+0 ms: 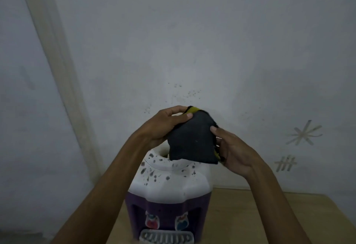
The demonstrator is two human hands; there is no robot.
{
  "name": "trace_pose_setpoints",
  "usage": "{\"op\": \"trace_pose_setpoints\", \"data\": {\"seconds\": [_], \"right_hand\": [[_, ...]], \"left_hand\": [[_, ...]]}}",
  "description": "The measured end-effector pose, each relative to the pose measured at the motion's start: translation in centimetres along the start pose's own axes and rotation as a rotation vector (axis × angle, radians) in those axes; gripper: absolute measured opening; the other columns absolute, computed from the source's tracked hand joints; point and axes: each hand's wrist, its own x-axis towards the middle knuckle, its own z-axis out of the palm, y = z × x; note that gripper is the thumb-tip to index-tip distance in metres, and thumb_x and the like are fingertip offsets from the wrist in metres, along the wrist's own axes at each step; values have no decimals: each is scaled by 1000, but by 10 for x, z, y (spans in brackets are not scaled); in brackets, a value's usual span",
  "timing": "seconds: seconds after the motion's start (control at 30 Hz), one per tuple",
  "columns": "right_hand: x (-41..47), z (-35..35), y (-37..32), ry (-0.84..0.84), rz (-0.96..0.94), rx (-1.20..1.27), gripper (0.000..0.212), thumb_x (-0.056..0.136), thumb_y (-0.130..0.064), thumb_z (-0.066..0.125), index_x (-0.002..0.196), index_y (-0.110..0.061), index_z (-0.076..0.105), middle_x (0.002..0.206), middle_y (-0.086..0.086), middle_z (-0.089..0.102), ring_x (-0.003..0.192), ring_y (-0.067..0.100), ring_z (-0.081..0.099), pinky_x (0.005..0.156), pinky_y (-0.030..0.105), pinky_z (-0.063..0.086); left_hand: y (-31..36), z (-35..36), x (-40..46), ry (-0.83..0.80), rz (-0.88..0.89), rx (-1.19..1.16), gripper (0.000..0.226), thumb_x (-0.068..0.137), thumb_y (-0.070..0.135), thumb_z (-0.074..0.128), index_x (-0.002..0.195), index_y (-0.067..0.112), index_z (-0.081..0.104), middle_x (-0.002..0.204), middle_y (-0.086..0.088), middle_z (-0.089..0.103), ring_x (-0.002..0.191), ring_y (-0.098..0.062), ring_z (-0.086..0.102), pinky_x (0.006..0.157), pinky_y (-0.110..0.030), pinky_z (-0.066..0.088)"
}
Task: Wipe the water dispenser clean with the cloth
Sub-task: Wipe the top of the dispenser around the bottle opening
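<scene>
A small water dispenser [169,188] stands on a wooden table, with a white top spattered with dark spots and a purple body below. A red tap and a blue tap sit above its grey drip grille. A folded black cloth [190,139] with a yellow edge hangs in the air just above the dispenser's top opening. My left hand [163,124] grips the cloth's upper left corner, thumb on the front. My right hand [233,151] pinches its right edge. The cloth hides part of the opening.
The wooden table [250,215] runs to the right of the dispenser. A pale wall [192,51] rises close behind, with a vertical pipe or trim [57,70] on the left and stick decorations [304,134] on the right.
</scene>
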Motion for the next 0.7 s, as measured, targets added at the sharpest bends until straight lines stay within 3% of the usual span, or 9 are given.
{"op": "trace_pose_setpoints", "data": {"seconds": [0.1, 0.2, 0.27, 0.33, 0.43, 0.53, 0.7], "right_hand": [[6, -2, -3, 100, -25, -25, 43, 99, -33, 64, 131, -4, 61, 131, 19, 68, 109, 30, 69, 102, 53, 53], [7, -3, -5, 176, -52, -16, 31, 102, -24, 63, 121, -1, 63, 127, 22, 69, 106, 33, 71, 94, 50, 57], [8, 0, -5, 231, -87, -19, 24, 100, -21, 67, 119, -7, 62, 123, 22, 70, 105, 33, 72, 92, 48, 60], [10, 0, -5, 299, -147, -38, 37, 97, -21, 72, 129, -24, 55, 117, 19, 72, 102, 31, 74, 89, 48, 61], [5, 4, -11, 341, -282, -165, 39, 100, -23, 67, 130, -46, 54, 115, 14, 70, 105, 31, 72, 85, 49, 63], [-3, 7, -18, 309, -353, -273, 25, 106, -22, 56, 113, -38, 73, 113, 3, 70, 106, 28, 69, 81, 51, 64], [-7, 2, -16, 275, -329, -332, 17, 101, -20, 64, 107, -28, 79, 109, 3, 75, 105, 25, 71, 83, 46, 64]], "left_hand": [[-13, -8, 2, 62, -13, 81, 31, 98, 26, 69, 129, 25, 67, 121, -7, 74, 110, -25, 71, 87, -30, 60], [-20, -12, 1, 161, -10, 178, 49, 92, 35, 75, 136, 31, 55, 136, -4, 61, 116, -20, 64, 80, -21, 58], [-20, -10, 1, 215, 70, 248, 45, 91, 36, 76, 131, 32, 56, 142, 5, 52, 119, -14, 59, 87, -22, 56], [-20, -7, 2, 225, 182, 297, 26, 94, 28, 74, 117, 26, 61, 144, 13, 53, 121, -13, 60, 99, -29, 55], [-18, 0, -1, 157, 256, 320, 20, 90, 18, 78, 106, 18, 65, 133, 9, 64, 115, -18, 66, 95, -36, 60], [-20, 9, -1, 192, 319, 609, 35, 83, 24, 85, 109, 23, 61, 119, 6, 63, 108, -14, 63, 89, -30, 59], [-27, 16, 0, 210, 362, 846, 44, 81, 23, 85, 113, 21, 55, 119, 3, 55, 108, -15, 52, 89, -29, 52]]}}
